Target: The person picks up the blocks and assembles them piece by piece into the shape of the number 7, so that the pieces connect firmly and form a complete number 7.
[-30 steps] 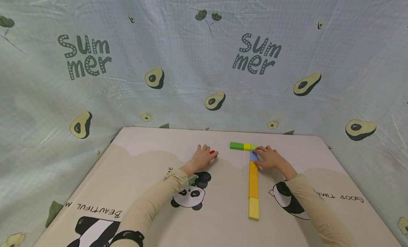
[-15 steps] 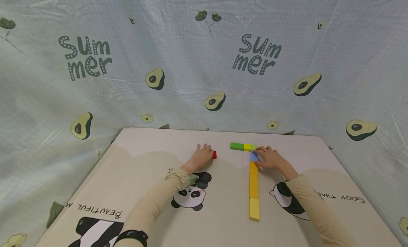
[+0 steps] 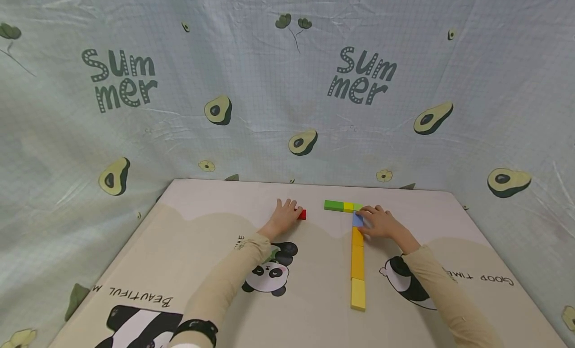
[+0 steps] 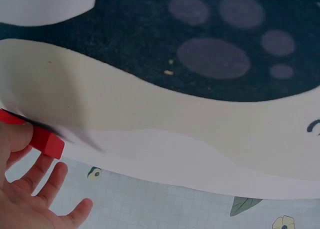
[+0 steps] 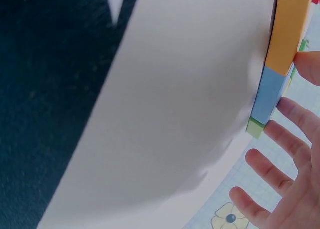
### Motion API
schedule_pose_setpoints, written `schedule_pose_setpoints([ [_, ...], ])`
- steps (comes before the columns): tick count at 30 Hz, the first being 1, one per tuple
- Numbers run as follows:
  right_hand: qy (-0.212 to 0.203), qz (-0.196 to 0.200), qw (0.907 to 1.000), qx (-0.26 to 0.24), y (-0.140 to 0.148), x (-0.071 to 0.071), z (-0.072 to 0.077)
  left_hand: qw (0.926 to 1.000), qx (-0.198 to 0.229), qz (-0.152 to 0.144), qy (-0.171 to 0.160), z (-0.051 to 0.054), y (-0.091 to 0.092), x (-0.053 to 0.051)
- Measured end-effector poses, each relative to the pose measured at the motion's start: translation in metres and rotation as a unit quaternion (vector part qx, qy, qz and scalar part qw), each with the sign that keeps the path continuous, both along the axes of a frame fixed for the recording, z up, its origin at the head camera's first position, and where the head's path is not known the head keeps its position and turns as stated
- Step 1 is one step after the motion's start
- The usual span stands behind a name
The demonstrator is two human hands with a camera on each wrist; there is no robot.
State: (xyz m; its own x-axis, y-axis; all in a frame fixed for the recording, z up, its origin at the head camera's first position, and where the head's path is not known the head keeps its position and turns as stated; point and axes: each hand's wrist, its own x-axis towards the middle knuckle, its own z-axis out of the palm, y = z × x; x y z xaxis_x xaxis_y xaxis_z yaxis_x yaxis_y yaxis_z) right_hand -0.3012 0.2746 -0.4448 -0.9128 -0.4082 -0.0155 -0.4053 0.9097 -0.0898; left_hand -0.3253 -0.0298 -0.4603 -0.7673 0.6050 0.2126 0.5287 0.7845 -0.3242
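In the head view my left hand pinches a red block at the far middle of the table. The left wrist view shows the thumb on one face of this red block and fingers behind it; its far end pokes out of view. My right hand lies beside the blue block. In the right wrist view its fairly straight fingertips touch or nearly touch the blue block, and its thumb is at the orange block. A light green block sits at the end.
Below the blue block run orange blocks and a pale yellow block in a straight column. At its top, a green block and a small yellow block extend left. A printed sheet hangs behind the table.
The left hand has turned the red block and shifted it slightly, so more of it shows right of the fingers. My right hand and the rows of blocks have stayed put.
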Motion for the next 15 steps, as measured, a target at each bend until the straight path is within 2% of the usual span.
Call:
schedule_pose_setpoints([
  [5, 0.0, 0.004, 1.0, -0.001, 0.0, -0.001, -0.002, 0.9997, -0.001, 0.017, -0.015, 0.003, 0.004, -0.006],
  [15, 0.008, 0.007, 0.9999, -0.006, 0.001, 0.0, -0.003, 0.9991, 0.024, 0.023, -0.025, 0.004, 0.017, -0.02],
])
